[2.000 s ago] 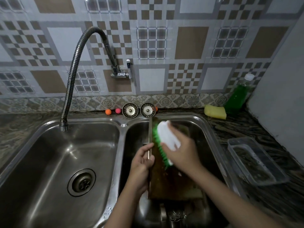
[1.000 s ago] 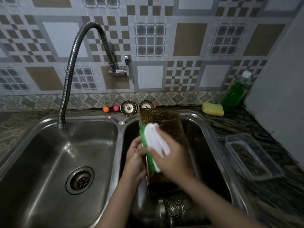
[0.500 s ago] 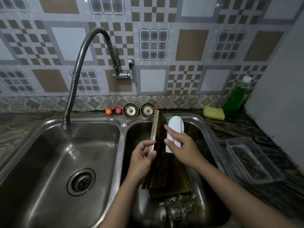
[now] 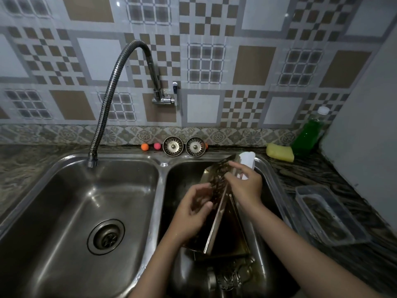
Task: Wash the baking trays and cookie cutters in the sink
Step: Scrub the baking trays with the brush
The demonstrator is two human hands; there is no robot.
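Note:
A dark, greasy baking tray (image 4: 217, 214) stands tilted on its edge in the right sink basin (image 4: 182, 175). My left hand (image 4: 193, 209) holds its left side, fingers curled on the rim. My right hand (image 4: 245, 186) grips a scrubbing brush with a white handle (image 4: 247, 162) against the tray's far side; the bristles are hidden. A second tray (image 4: 234, 239) lies under it in the basin. Metal cookie cutters (image 4: 232, 276) lie at the basin's near end.
The left basin (image 4: 64, 211) has an open drain under a flexible faucet (image 4: 113, 82). Two strainers (image 4: 173, 146) and small balls sit on the back ledge. A yellow sponge (image 4: 279, 152), a green soap bottle (image 4: 309, 132) and a clear plastic container (image 4: 328, 214) stand on the right counter.
The tray has been turned from facing me to standing edge-on and leaning right. The brush moved from the tray's near face to its far top side.

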